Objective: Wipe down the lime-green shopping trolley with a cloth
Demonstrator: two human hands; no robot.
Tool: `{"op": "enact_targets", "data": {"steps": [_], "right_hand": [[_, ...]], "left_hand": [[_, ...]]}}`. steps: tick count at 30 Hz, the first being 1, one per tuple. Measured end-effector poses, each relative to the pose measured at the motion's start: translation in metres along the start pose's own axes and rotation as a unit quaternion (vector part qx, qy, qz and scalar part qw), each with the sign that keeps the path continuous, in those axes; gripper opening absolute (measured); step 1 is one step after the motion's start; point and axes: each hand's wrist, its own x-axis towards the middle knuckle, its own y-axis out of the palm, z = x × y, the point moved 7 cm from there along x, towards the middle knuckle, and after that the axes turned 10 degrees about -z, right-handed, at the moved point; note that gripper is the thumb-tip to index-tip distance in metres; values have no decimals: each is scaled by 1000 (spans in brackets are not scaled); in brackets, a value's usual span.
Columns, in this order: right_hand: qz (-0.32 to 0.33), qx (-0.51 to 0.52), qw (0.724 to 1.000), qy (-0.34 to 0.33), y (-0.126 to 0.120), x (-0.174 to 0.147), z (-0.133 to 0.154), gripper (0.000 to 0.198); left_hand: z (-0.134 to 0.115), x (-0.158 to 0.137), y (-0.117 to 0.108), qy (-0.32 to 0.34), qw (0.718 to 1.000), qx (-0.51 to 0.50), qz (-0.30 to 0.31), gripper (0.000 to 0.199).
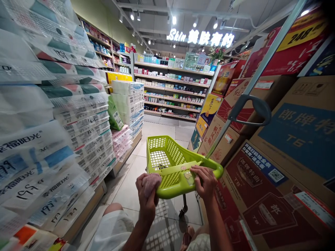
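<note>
Green plastic cart (172, 169) sits near us, packs (86, 122) left, boxes (253, 167) right. Our left hand (146, 195) clutches a cloth (153, 184) at the handle (175, 192)'s left end; our right hand (205, 179) grips its right side. Looks early: cart in hand, no goods visible inside, far shelves (172, 80) out of reach.

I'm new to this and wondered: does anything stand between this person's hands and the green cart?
At the left hand, a bunched pinkish cloth seems to sit against the cart; whether that hand also touches the cart is unclear. Nothing visible stands between the right hand and the cart.
</note>
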Motion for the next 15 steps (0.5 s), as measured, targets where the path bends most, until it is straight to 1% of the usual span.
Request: {"op": "enact_targets", "data": {"steps": [1,2,3,5,6,7,8,9,10,11,13,14,15], "right_hand": [[1,1,1000,-1,-2,0,0,32],[4,3,1000,1,-4,0,-1,33],[8,4,1000,6,-5,1,-1,33],[13,7,1000,17,-7,2,1,33],[15,8,1000,19,-8,2,3,33],[16,8,1000,20,-7,3,5,32],[14,8,1000,21,-7,3,7,32],[12,8,1000,22,-6,3,9,32],[7,9,1000,23,-5,2,10,32],[2,10,1000,23,-4,2,12,32],[-6,13,1000,22,-3,1,12,34],[-9,14,1000,20,-3,1,12,34],[-10,15,1000,19,-3,1,12,34]], "left_hand": [[-6,-4,0,25,999,12,29,23],[-13,-3,4,50,996,29,75,22],[-19,2,12,69,987,49,137,19],[-25,22,35,81,953,93,276,8],[-26,35,44,70,936,111,325,9],[-25,47,50,59,928,125,347,10],[-25,57,53,48,927,129,348,12],[-24,62,52,40,936,126,327,11],[-23,63,48,36,951,114,286,11],[-22,57,41,36,968,96,231,13],[-13,33,19,38,994,53,92,23],[-6,17,8,37,999,36,17,26],[4,3,-4,25,998,21,-61,28]]}}
